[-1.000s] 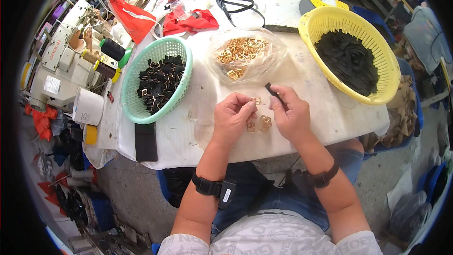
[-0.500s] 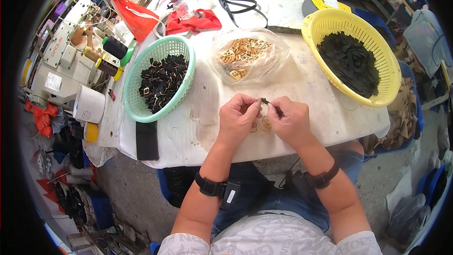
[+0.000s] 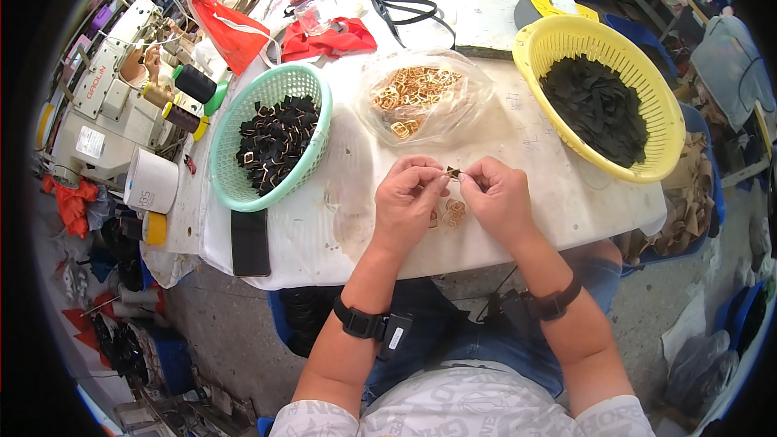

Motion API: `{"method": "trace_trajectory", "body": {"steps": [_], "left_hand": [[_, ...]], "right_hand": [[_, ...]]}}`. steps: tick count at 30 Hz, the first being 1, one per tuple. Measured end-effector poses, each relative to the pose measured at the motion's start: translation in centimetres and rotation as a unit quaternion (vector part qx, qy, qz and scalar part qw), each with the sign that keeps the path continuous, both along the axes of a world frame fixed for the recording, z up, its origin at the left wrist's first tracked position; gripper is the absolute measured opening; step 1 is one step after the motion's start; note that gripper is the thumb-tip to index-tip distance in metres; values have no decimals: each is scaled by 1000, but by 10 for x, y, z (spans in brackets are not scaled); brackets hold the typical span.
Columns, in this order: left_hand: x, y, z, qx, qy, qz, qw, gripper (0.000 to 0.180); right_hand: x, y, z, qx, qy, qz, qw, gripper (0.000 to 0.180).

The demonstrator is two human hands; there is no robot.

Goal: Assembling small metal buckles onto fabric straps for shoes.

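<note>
Over the near part of the table, my left hand (image 3: 411, 198) and my right hand (image 3: 498, 198) meet fingertip to fingertip. Between them is a small gold square ring with a short black fabric strip (image 3: 453, 171). The left thumb and fingers pinch one side of it, and the right thumb and fingers pinch the other. My fingers partly hide the piece. Several loose gold rings (image 3: 454, 213) lie on the table just below the hands. Beyond the hands, an open clear plastic bag (image 3: 477, 105) holds many gold rings.
To the left, a green basket (image 3: 222, 170) contains black strips with gold rings, and a black phone (image 3: 251, 243) lies below it. A yellow basket (image 3: 668, 137) of black strips stands right. A sewing machine (image 3: 113, 73), thread cones (image 3: 194, 81) and red fabric (image 3: 328, 39) lie farther out.
Both hands stay close together over the same spot. The black strip, dark and trailing at the right fingers before, now sits with the gold ring between the fingertips.
</note>
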State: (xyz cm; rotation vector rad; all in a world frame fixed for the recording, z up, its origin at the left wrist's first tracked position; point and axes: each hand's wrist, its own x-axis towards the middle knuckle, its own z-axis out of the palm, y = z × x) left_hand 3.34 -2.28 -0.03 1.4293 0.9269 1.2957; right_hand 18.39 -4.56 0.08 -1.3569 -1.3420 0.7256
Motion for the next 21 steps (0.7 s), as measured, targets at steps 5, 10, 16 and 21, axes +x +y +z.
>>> {"method": "trace_trajectory", "body": {"steps": [5,10,16,21], "left_hand": [[-4,-1,6,-69,-7,-14,998,6],[-13,3,7,-138,-1,-5,990,10],[-15,7,4,-142,-31,-25,989,8],[-16,8,5,-146,-20,-42,988,10]], "right_hand": [[1,2,-6,-9,65,38,997,14],[3,-1,8,-5,-18,84,996,26],[-1,2,2,116,-112,84,983,29],[0,3,1,157,-132,74,976,30]]}}
